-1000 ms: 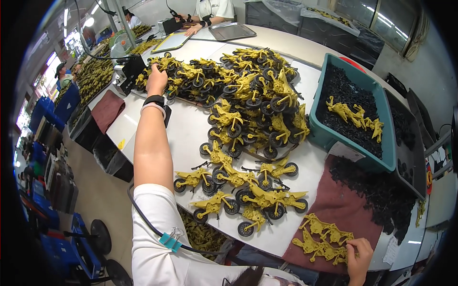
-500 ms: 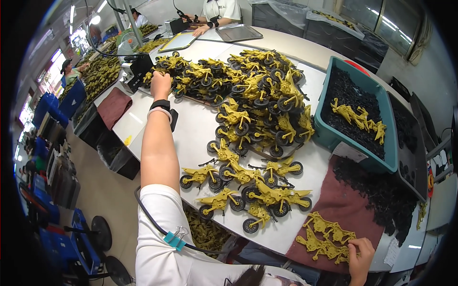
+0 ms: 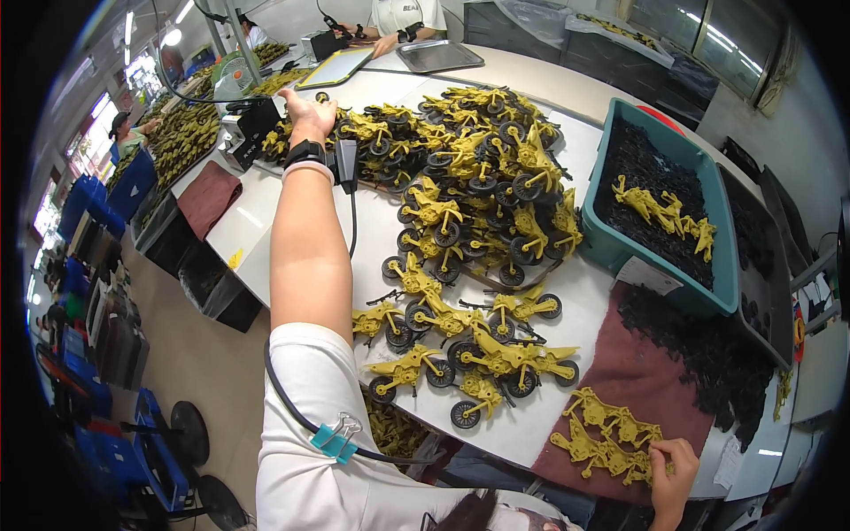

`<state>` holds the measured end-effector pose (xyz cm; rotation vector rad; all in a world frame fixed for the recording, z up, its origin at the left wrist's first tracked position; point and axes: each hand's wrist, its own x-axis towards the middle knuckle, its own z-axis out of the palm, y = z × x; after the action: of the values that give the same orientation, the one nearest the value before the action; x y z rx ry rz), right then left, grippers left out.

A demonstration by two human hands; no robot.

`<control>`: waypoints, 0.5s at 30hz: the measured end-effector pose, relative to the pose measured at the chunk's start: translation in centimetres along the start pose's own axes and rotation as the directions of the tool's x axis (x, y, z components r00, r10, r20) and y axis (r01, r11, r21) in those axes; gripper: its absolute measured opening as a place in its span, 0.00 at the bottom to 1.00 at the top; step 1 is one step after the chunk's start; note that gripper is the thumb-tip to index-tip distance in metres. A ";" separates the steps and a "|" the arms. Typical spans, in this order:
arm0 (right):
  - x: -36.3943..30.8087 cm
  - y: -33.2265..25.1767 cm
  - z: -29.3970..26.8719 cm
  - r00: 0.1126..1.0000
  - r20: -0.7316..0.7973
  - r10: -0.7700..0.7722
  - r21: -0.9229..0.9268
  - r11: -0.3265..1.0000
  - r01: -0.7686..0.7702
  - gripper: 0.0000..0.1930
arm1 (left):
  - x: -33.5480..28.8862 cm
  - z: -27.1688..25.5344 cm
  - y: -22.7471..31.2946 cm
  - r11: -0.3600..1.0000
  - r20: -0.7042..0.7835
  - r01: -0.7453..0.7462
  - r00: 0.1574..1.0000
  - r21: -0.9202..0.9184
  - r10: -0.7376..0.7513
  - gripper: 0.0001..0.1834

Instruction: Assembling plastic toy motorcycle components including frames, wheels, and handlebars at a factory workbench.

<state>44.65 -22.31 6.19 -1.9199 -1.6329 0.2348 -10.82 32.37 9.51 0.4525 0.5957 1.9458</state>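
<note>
My left hand is stretched out over the far left end of a heap of yellow toy motorcycles with black wheels. Its fingers are apart, and nothing shows in them. On the maroon cloth at the near right lie yellow plastic motorcycle body parts, joined side by side in rows. My right hand is at the right end of these rows, its fingers curled against the end piece. Several finished-looking toy motorcycles lie loosely in front of the heap, between my two hands.
A teal bin of black parts, with yellow bodies on top, stands at the right. Loose black parts spill over the cloth. A grey box device is left of the heap. Across the table, a person works beside a metal tray.
My left hand has opened and moved up, away from me, over the heap's far left end; before, its fingers were closed there. My right hand stays at the body parts, nearly still.
</note>
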 end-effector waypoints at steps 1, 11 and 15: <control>-0.1 0.1 -0.1 1.000 -0.001 0.006 -0.004 1.000 -0.006 0.03 | -0.4 0.4 -0.4 0.998 0.016 -0.039 0.999 0.043 0.039 0.61; 0.0 0.7 -0.1 1.000 0.008 0.024 0.039 0.999 -0.024 0.03 | -0.8 1.2 -1.2 1.000 0.052 -0.006 0.999 0.016 0.005 0.70; 0.6 0.7 0.1 0.999 0.020 0.036 0.026 0.999 -0.037 0.03 | -2.4 2.9 -2.5 0.995 0.103 -0.040 0.994 0.096 0.030 0.71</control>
<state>45.37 -21.81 5.88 -1.9350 -1.6006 0.2889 -6.45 31.72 10.26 0.6237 0.6233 1.9195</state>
